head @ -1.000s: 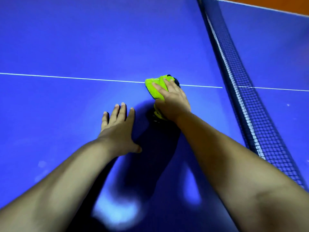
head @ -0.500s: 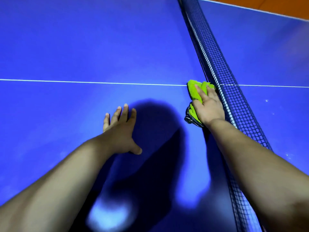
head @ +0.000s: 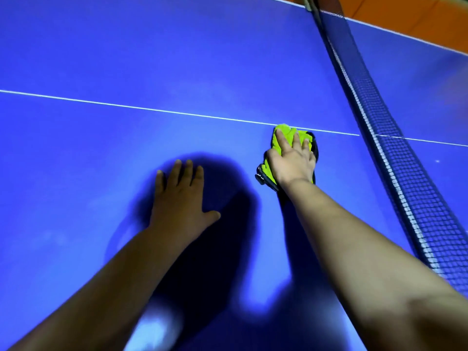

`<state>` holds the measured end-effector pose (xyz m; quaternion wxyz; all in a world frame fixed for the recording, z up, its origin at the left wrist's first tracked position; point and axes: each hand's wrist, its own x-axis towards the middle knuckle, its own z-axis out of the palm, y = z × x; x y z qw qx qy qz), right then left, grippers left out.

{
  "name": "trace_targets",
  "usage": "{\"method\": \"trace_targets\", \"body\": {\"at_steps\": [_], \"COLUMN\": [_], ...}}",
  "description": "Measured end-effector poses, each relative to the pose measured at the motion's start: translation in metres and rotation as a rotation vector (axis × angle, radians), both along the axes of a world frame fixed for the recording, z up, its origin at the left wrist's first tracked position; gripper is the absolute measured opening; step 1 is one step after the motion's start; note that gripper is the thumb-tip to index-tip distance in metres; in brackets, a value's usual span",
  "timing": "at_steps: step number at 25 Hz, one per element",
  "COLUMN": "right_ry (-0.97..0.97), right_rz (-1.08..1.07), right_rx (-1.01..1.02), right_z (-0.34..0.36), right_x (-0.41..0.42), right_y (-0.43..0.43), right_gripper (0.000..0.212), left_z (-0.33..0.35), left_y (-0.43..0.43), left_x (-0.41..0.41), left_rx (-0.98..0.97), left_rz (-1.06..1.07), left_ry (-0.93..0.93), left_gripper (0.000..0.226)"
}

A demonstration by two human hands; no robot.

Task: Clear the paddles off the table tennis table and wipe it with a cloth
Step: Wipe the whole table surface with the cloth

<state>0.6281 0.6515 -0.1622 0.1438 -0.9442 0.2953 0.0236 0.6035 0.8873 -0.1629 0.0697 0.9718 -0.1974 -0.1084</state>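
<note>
Green cloth [head: 285,136] lies bunched up under the right hand [head: 291,164]. That hand presses it down on the blue table [head: 126,59] with straight fingers. The left hand [head: 179,198] lies flat on the table too, with its fingers spread. It is well apart from the right hand, closer to the person, and it holds nothing. A white line [head: 152,110] runs just past the right hand's fingertips, by the far tip of the cloth. The net [head: 395,153] stands to the right of the right hand, near but not touching it. No paddles show, so the wiping part looks to be going on.

What could go wrong? The right hand only pushes on the cloth and does not grip it, so a fast wipe could leave the cloth behind. A swing to the right could bump the fingers into the net. The left hand leans on the table and could slip or leave marks. A dark bit pokes out by the right wrist. It is blurry and may be the cloth's edge.
</note>
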Motion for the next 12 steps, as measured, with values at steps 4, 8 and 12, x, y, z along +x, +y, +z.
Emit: {"method": "trace_targets", "body": {"at_steps": [4, 8, 12], "right_ry": [0.013, -0.003, -0.042], "right_rz": [0.166, 0.406, 0.668], "right_rx": [-0.009, -0.035, -0.042], "right_z": [-0.004, -0.01, -0.017], "right_x": [0.057, 0.083, 0.067], "right_y": [0.101, 0.191, 0.237], "right_gripper": [0.06, 0.06, 0.064], "left_z": [0.002, -0.002, 0.002], "left_y": [0.081, 0.138, 0.155], "left_x": [0.001, -0.005, -0.015], "left_rx": [0.035, 0.058, 0.033], "left_rz": [0.074, 0.142, 0.277], "left_ry": [0.025, 0.056, 0.124], "left_gripper": [0.107, 0.114, 0.119]}}
